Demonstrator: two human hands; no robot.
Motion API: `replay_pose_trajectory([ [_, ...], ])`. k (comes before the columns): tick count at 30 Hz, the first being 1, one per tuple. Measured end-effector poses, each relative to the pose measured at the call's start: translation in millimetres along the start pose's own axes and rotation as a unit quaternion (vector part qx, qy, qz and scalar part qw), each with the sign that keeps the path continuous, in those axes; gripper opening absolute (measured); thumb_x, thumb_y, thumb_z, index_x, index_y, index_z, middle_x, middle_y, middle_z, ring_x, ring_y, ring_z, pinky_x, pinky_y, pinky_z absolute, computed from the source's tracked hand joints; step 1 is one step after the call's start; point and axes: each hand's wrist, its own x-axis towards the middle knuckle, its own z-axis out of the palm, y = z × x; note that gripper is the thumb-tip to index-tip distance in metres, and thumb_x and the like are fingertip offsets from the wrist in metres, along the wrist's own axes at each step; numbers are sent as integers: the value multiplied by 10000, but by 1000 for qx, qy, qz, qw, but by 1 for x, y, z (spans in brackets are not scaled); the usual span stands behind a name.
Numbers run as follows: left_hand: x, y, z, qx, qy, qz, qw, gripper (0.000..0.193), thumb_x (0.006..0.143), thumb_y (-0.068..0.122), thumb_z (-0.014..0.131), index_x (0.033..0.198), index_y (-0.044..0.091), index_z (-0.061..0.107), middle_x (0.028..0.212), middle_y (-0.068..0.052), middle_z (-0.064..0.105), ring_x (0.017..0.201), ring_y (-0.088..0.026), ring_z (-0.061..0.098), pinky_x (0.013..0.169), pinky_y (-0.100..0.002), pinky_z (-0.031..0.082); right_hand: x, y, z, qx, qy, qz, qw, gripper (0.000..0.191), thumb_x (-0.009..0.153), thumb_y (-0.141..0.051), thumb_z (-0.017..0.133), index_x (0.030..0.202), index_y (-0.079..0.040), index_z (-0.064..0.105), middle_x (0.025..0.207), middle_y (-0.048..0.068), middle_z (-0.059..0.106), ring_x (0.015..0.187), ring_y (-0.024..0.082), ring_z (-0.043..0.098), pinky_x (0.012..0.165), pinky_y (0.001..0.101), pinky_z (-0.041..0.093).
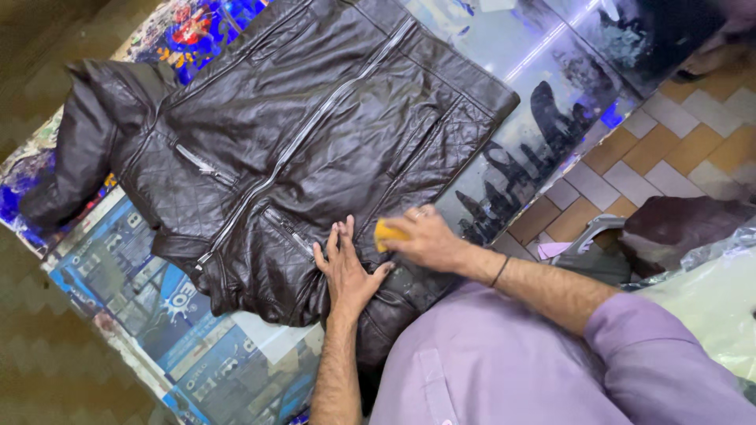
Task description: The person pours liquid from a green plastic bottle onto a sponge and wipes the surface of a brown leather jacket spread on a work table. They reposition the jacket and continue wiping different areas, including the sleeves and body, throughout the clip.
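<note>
On a glass-topped counter (543, 118) with colourful printed pictures beneath the glass, a dark brown quilted leather jacket (307, 134) lies flat, zipper up, filling the middle of our view. Our left hand (346, 271) rests at six o'clock on the jacket, fingers spread and palm pressed down. Just beside it at five o'clock, our right hand (425, 236) pinches a small yellow sponge (387, 234) against the leather near the jacket's lower sleeve. To do this well, we judge the flat hand should hold the leather taut while the sponge moves in short, even strokes, staying out of the zip teeth. One sleeve drapes over the counter's edge at nine o'clock. Open glass shows at two o'clock; the counter's edge runs close at four o'clock, above a tan tiled floor (677, 149). Our lilac shirt (512, 362) fills the near edge.
</note>
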Motion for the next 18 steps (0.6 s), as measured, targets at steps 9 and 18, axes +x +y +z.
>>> replay_pose_trajectory([
  [9, 4, 9, -7, 1, -30, -27, 999, 1315, 651, 465, 898, 1565, -4, 76, 1641, -58, 344, 1503, -334, 263, 1201, -648, 45, -27, 120, -31, -172, 126, 193, 958, 237, 909, -212, 740, 1145, -230, 761, 1311, 71, 606, 1137, 290, 565, 921, 457, 414],
  [18, 11, 21, -10, 19, -14, -42, 999, 1240, 636, 501, 867, 1547, -7, 196, 1612, -31, 365, 1484, -315, 284, 1193, -635, 58, -28, 203, -77, -213, 150, 249, 933, 226, 906, -236, 762, 1131, -250, 773, 1300, 59, 615, 1102, 307, 557, 896, 479, 398],
])
